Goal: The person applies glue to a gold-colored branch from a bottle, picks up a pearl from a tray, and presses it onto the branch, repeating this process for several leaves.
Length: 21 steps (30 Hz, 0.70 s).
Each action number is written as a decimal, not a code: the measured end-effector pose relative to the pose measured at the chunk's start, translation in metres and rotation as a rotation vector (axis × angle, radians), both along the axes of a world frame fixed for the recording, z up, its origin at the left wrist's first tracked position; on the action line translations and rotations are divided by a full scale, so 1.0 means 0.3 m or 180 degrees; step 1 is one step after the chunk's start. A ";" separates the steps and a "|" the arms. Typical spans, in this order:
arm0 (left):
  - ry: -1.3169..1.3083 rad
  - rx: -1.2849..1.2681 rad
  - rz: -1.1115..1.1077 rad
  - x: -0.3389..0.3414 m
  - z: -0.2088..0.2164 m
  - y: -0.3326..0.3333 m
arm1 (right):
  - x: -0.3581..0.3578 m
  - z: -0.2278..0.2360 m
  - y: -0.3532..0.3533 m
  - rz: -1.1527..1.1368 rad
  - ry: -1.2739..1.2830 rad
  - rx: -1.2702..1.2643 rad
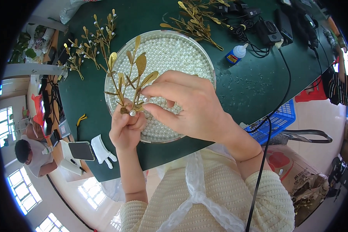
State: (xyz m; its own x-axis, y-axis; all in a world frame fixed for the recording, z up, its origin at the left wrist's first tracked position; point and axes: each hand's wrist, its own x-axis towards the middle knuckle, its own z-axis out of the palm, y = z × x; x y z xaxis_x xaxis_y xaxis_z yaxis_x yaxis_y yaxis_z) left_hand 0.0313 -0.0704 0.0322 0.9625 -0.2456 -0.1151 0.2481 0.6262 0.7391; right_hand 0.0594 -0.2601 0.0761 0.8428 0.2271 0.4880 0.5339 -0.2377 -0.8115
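Left hand (pixel 127 129) has the sprig (pixel 140 63) pinched at its base, just left of centre, leaves up, probably to keep it steady. Right forearm slants up from the lower right; right hand (pixel 193 98) arches over, thumb and forefinger slightly apart around a pearl (pixel 145 99), can't tell if it's actually gripped. Tray (pixel 154 140) sits right underneath, I guess for easy reach. Bottle's (pixel 236 54) upper right, more sprigs (pixel 197 29) up top.

Bright light over my desk (pixel 247 83)
Left windows (pixel 22 189) glare white; my hands (pixel 191 100) look sharp; edges bow toward the black border.
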 end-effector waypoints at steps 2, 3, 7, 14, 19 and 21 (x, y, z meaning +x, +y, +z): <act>0.0016 0.0014 0.0030 0.000 0.004 -0.004 | 0.001 0.002 -0.003 0.0006 0.0019 -0.0011; 0.0017 0.0015 0.0029 0.000 0.004 -0.004 | 0.001 0.002 -0.003 0.0013 0.0038 -0.0020; 0.0019 0.0041 0.0040 0.001 0.000 -0.002 | 0.003 -0.001 -0.001 0.0050 0.0162 0.0079; 0.0041 0.0056 0.0070 -0.002 0.001 -0.002 | 0.003 0.006 -0.001 0.0048 0.0196 -0.0010; 0.0068 0.0042 0.0091 -0.003 -0.001 -0.001 | 0.003 0.001 0.001 0.0033 0.0164 0.0039; 0.0060 0.0036 0.0086 -0.003 -0.002 0.000 | 0.003 0.001 0.002 0.0021 0.0184 0.0025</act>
State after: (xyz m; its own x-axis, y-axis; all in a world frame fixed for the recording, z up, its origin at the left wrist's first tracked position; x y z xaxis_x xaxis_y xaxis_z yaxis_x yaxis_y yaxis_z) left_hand 0.0305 -0.0703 0.0317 0.9664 -0.2180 -0.1360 0.2452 0.6246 0.7414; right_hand 0.0603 -0.2594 0.0763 0.8681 0.2291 0.4404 0.4876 -0.2277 -0.8428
